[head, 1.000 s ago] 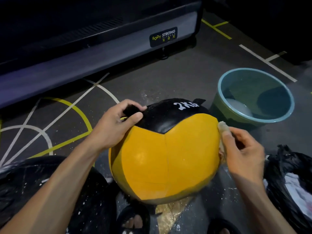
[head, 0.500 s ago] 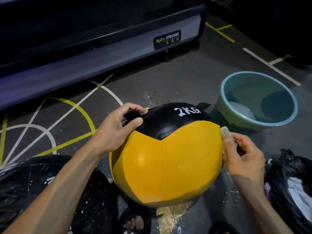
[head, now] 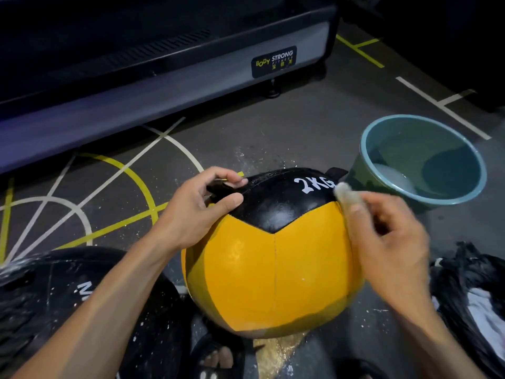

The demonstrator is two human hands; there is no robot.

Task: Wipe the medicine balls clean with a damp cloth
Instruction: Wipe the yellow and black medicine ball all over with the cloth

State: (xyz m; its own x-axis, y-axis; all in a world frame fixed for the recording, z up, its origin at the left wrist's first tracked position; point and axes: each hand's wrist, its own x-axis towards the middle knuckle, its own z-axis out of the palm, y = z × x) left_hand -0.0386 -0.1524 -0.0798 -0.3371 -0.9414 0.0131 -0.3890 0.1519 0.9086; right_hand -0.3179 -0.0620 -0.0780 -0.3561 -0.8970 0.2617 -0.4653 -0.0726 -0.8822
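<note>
medicine ball (head: 273,269) stood on the floor (head: 273,138) before me, bucket (head: 382,170) beyond | my left hand (head: 196,212) pinched its black strap (head: 221,187) | my right hand (head: 390,242) pinched a cloth (head: 345,195) against its upper right side

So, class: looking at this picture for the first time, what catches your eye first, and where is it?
The yellow and black ball marked 2KG fills the centre. The left hand grips its strap while the right hand presses a pale cloth to its upper right. A teal bucket stands behind, right.
</note>
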